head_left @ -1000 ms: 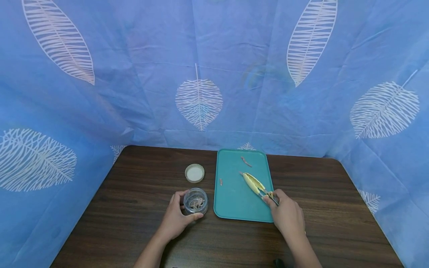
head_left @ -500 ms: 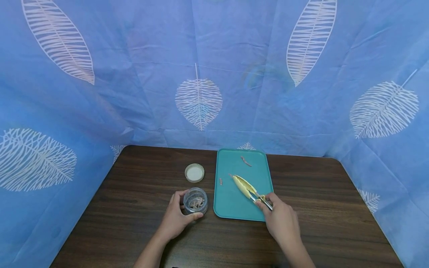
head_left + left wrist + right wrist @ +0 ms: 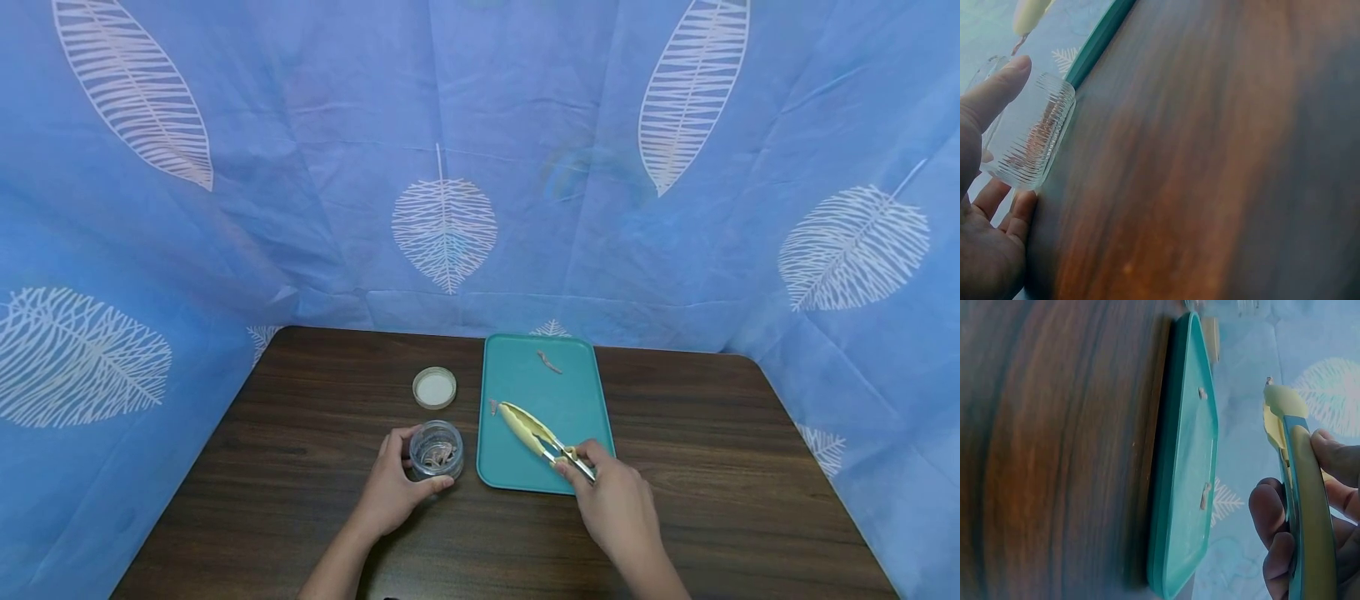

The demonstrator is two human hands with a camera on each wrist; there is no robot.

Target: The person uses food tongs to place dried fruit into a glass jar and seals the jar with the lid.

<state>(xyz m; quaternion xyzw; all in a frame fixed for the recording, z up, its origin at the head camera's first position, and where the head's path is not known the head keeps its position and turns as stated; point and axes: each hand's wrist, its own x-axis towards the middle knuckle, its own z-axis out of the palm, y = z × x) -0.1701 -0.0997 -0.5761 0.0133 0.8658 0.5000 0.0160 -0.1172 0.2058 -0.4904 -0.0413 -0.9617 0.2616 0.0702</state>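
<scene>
My left hand (image 3: pixel 397 483) holds a clear jar (image 3: pixel 437 450) on the table, thumb on the near side and fingers round the far side. Several thin pinkish-brown strips lie inside, and ribbed walls show in the left wrist view. My right hand (image 3: pixel 615 496) grips pale yellow tongs (image 3: pixel 527 427) with metal arms, tilted left over the teal tray (image 3: pixel 517 475). Pinched at their tips is a small reddish strip (image 3: pixel 1020 42), held clear of the tray in the right wrist view. Two more strips lie on the tray: a longer strip (image 3: pixel 549 362) at the back and a short piece (image 3: pixel 1202 393).
A round lid (image 3: pixel 434 388) with a white inside lies behind the jar, left of the tray. The dark wooden table (image 3: pixel 300 467) ends at blue leaf-patterned cloth (image 3: pixel 322 208) behind and at both sides.
The tongs and right hand have moved left across the tray toward the jar, carrying the strip at the tips. The left hand and jar have stayed in place.
</scene>
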